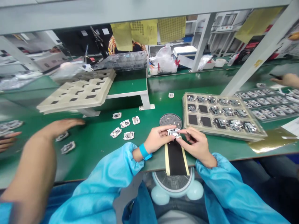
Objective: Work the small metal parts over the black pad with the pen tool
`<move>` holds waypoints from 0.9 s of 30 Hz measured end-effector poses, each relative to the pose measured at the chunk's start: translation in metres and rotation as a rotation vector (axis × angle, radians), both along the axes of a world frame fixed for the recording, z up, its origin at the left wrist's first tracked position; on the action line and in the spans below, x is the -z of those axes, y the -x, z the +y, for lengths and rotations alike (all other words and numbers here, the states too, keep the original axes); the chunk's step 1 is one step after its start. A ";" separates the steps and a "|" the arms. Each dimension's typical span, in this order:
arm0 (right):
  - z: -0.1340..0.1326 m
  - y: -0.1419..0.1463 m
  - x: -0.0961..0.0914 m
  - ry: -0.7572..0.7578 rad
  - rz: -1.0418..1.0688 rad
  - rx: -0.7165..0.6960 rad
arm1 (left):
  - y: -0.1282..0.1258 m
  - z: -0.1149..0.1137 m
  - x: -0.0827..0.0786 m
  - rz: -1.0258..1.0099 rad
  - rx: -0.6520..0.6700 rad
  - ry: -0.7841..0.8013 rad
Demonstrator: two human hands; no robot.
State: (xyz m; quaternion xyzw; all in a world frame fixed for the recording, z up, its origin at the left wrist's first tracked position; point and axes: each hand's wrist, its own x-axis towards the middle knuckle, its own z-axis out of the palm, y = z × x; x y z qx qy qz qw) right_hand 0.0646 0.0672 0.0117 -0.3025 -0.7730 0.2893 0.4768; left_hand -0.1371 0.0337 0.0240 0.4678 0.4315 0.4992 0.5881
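Observation:
Above a black strip [176, 158] edged with pale tape, I hold a small white casing [173, 133] with metallic parts inside. My left hand [153, 140], with a blue band at the wrist, pinches the casing from its left side. Thumb and fingers of my right hand [197, 144] close on its right edge; whether they also grip a tiny part cannot be made out. Just behind my hands lies a round dark dish [170, 119] with a few tiny bits in it. Several similar casings [129, 135] are scattered on the green table to the left.
To the right stands a compartment tray [224, 127] filled with metallic parts. Another tray [77, 93] rests on a raised shelf. A co-worker's arm [39, 155] reaches in from the left, and another person's hand [288, 80] is at far right. A slanted post [254, 49] rises behind the tray.

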 end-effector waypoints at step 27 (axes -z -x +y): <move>0.013 -0.025 0.014 -0.335 -0.295 -0.165 | 0.000 -0.006 -0.006 0.207 0.094 -0.025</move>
